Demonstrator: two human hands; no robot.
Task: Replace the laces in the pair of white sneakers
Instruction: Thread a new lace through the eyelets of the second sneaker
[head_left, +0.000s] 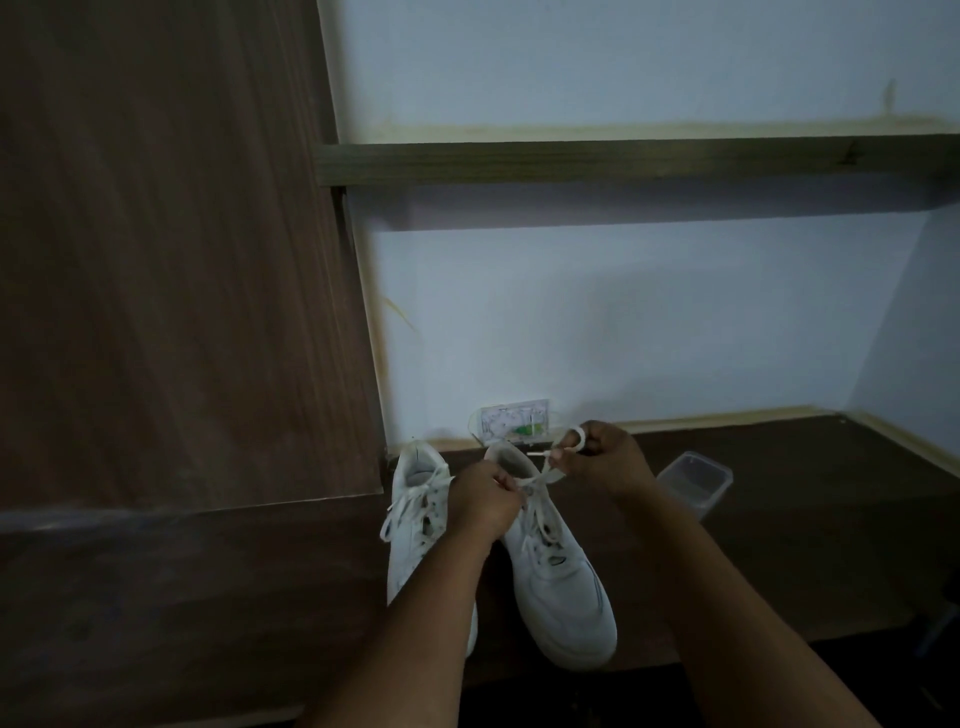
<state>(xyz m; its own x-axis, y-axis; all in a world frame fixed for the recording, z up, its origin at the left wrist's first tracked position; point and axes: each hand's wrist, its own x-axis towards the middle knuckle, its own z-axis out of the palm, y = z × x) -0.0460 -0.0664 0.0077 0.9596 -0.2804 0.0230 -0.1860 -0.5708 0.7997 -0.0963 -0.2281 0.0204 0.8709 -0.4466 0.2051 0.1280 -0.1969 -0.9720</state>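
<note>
The pair of white sneakers sits on the dark desk (779, 519), toes toward the person. The left hand (483, 501) is curled, pinching the lace (543, 475) at the top eyelets of the right-side sneaker (558, 571); the right hand (602, 460) pinches the other end near its tip, a loop of lace wound round a finger. The left-side sneaker (415, 525) lies just beside it, its own lace hanging slack. The likely trouble is uneven pulling — one end could slip back out of an eyelet, or the loop round the finger could tighten into a snag. The dim light makes the eyelets hard to find. A clear plastic container (696, 480) stands near the right wrist — a wide pull could knock it.
</note>
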